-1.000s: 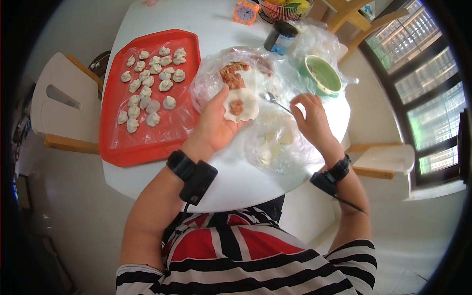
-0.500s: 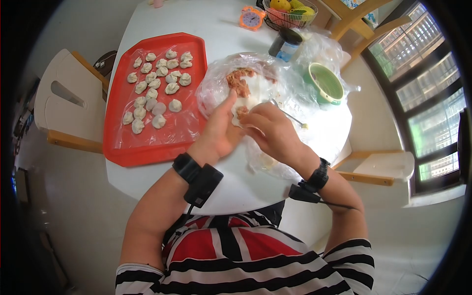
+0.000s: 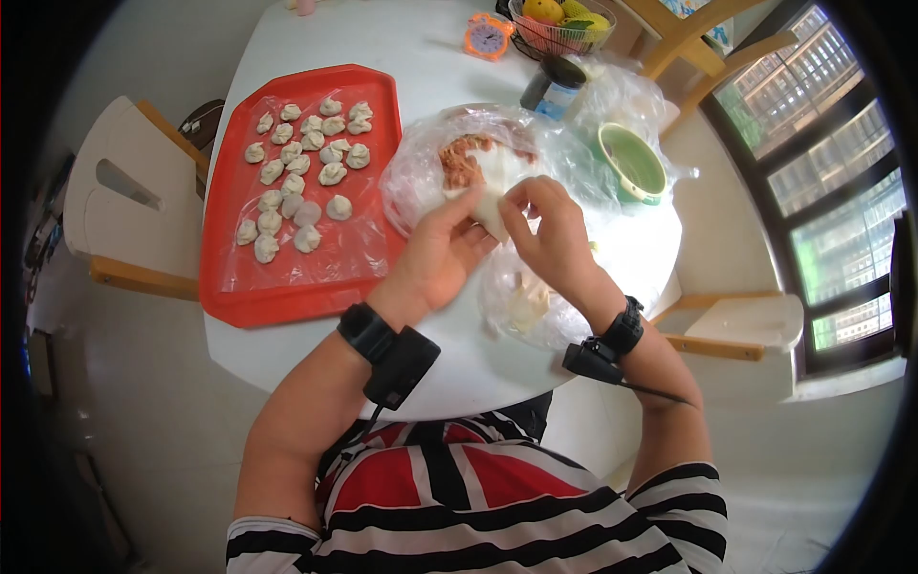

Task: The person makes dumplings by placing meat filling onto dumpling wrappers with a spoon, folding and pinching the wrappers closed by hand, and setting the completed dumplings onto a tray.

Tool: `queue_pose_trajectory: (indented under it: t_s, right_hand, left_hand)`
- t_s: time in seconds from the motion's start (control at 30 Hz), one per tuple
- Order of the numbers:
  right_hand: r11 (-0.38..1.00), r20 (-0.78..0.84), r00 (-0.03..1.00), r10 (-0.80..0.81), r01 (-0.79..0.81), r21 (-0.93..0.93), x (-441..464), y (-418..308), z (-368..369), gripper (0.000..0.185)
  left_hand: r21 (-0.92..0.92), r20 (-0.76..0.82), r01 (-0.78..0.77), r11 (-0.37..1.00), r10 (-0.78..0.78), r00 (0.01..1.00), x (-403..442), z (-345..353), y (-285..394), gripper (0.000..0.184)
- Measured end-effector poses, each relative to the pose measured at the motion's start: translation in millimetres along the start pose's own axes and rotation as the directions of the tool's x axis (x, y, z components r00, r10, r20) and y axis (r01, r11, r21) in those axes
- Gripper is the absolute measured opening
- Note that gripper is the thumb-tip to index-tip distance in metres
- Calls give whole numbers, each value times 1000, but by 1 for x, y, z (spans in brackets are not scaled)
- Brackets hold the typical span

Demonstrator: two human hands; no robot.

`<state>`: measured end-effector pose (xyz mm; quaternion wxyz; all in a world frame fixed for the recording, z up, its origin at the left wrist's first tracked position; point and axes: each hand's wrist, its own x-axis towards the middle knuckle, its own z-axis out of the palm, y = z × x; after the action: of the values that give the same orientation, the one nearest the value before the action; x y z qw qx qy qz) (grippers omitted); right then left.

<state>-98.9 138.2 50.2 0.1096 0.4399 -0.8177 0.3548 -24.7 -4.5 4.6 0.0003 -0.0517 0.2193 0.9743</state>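
Between my hands is a pale dough wrapper (image 3: 491, 212), folded over so that its filling no longer shows. My left hand (image 3: 442, 251) holds it from the left, with thumb and fingers pressed on it. The fingertips of my right hand (image 3: 550, 232) pinch its right edge. Just beyond lies reddish minced filling (image 3: 462, 165) in a clear plastic bag (image 3: 411, 182). To the left, a red tray (image 3: 287, 304) bears several folded dumplings (image 3: 338, 208) on plastic film. Another plastic bag with pale wrappers (image 3: 528, 301) lies below my right hand.
A green basket (image 3: 633, 165) stands at the right, near a dark-lidded jar (image 3: 554, 88) and crumpled plastic. Farther back are an orange clock (image 3: 488, 36) and a wire fruit basket (image 3: 564, 40). Chairs stand at the left (image 3: 124, 191) and right (image 3: 741, 323) of the table.
My right hand has come in from the right, leaving the spoon, and now pinches the wrapper. The wrapper was flat and open with filling on it; now it is folded.
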Motion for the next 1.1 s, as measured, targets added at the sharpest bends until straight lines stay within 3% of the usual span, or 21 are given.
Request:
queue_pose_trajectory:
  t_s: [0.03,0.13,0.43,0.5,0.53,0.6,0.7,0.8,1.1]
  right_hand:
    - [1000,-2,1000,2,-2,-1,1,1,-1,8]
    - [996,10,997,77,-78,48,5,4,-2,9]
    - [987,-31,992,120,-116,113,5,4,5,14]
    - [840,98,954,284,-297,454,2,12,6,20]
    - [840,100,954,281,-295,455,2,13,3,20]
    - [656,285,879,382,-475,586,2,13,-6,31]
    - [671,414,825,384,-558,489,-5,13,-13,38]
    - [636,439,807,395,-585,503,-6,4,-17,39]
    - [758,304,893,333,-445,477,-8,-6,-9,29]
  left_hand:
    - [119,68,-27,993,19,997,0,-1,0,39]
    - [235,15,-56,970,54,998,-2,5,-2,34]
    - [207,-22,-69,976,75,997,-2,-2,-2,31]
    - [204,-13,-68,977,72,997,0,-5,-2,31]
    - [200,-5,-69,977,71,997,0,-5,-1,32]
    - [166,3,-80,983,81,997,-1,-4,1,33]
    - [120,12,-110,987,110,994,1,-5,2,34]
    - [122,6,-140,983,140,990,0,-3,1,34]
    - [258,-40,-167,952,183,982,1,-6,0,30]
